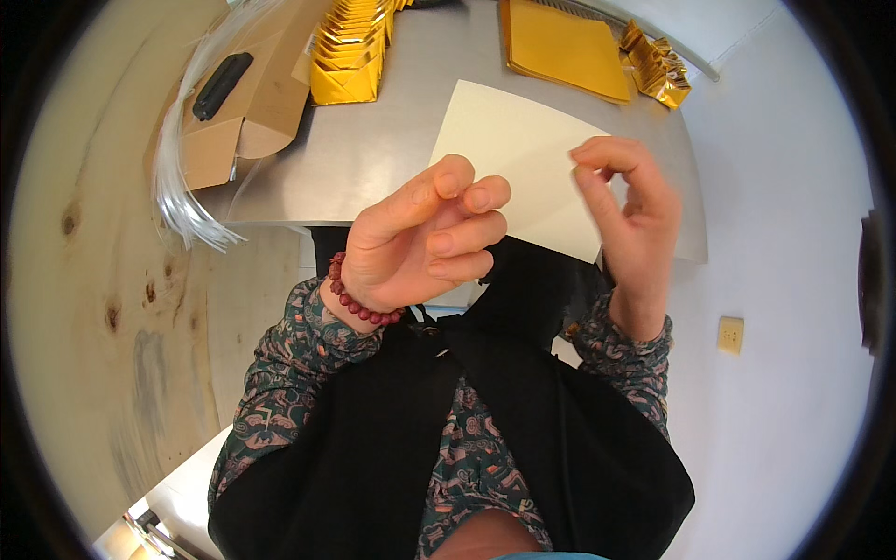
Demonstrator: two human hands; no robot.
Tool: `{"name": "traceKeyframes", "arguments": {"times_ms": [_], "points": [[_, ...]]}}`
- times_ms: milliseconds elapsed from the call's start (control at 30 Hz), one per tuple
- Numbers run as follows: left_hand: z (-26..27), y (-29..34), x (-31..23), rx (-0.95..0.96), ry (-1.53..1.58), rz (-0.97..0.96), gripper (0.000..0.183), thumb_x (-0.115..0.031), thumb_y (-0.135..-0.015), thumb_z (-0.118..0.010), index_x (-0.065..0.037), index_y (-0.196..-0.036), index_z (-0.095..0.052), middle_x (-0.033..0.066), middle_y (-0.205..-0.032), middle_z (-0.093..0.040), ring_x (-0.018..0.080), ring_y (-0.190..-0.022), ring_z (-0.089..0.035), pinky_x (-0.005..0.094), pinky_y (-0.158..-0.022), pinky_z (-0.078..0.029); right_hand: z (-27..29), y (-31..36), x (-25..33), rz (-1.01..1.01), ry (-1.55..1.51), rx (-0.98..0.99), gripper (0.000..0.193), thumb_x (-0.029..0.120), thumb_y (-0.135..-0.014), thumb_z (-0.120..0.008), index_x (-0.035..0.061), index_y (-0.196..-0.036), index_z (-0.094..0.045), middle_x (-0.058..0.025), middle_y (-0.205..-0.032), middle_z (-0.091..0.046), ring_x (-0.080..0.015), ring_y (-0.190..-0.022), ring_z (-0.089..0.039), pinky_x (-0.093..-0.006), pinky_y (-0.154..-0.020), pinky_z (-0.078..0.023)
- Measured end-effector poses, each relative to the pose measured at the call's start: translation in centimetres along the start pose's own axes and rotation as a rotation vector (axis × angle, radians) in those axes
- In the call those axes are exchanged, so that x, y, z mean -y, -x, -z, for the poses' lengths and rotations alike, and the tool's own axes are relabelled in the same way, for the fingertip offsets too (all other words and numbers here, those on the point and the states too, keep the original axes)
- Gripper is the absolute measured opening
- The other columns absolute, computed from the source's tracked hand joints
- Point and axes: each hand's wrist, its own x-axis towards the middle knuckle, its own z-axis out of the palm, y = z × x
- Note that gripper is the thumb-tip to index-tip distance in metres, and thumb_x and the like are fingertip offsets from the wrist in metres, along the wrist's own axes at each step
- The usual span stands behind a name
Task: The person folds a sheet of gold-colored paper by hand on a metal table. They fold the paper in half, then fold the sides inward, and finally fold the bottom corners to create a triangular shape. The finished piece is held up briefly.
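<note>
My left hand [425, 229], with a dark red bead bracelet [355, 301] at its wrist, is raised in front of the table's near edge. Its palm faces up and its fingers curl inward, thumb close to the index finger. Further right, my right hand [635, 205] makes a pinch with thumb and index fingertip. Anything held in either hand is too thin or hidden to make out. Behind and between the hands lies a cream sheet [532, 140], its near corner reaching past the table edge.
Folded gold pieces [350, 61] stand in a row at the back of the grey table [411, 121]. A gold stack [565, 47] and more folded gold pieces [658, 70] are back right. Left are a cardboard box [275, 84], a black object [222, 86] and clear strands [173, 173].
</note>
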Motion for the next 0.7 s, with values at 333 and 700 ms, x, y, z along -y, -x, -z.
{"name": "traceKeyframes", "arguments": {"times_ms": [333,700], "points": [[-0.2,0.0,1.2,-0.139,0.018,-0.079,0.019,-0.023,-0.114,-0.051,-0.014,-0.127,-0.063,-0.003,-0.108,-0.057,0.0065,-0.081,-0.044,0.0224,-0.07,-0.04,-5.2,-1.5,5.2,0.295,0.062,-0.04,0.021,0.002,-0.079,-0.082,0.0096,-0.097,-0.077,-0.0042,-0.101,-0.076,-0.0238,-0.095,-0.067,-0.0344,-0.085,-0.051],[0.3,0.2,1.1,-0.31,-0.271,-0.171,0.014,-0.023,-0.111,-0.057,-0.015,-0.123,-0.061,-0.0006,-0.113,-0.059,0.0051,-0.084,-0.047,0.0219,-0.072,-0.042,-6.0,-1.0,4.2,0.289,0.169,-0.094,0.015,0.003,-0.08,-0.082,0.0096,-0.092,-0.075,-0.0025,-0.094,-0.075,-0.0238,-0.09,-0.066,-0.0347,-0.084,-0.048]]}}
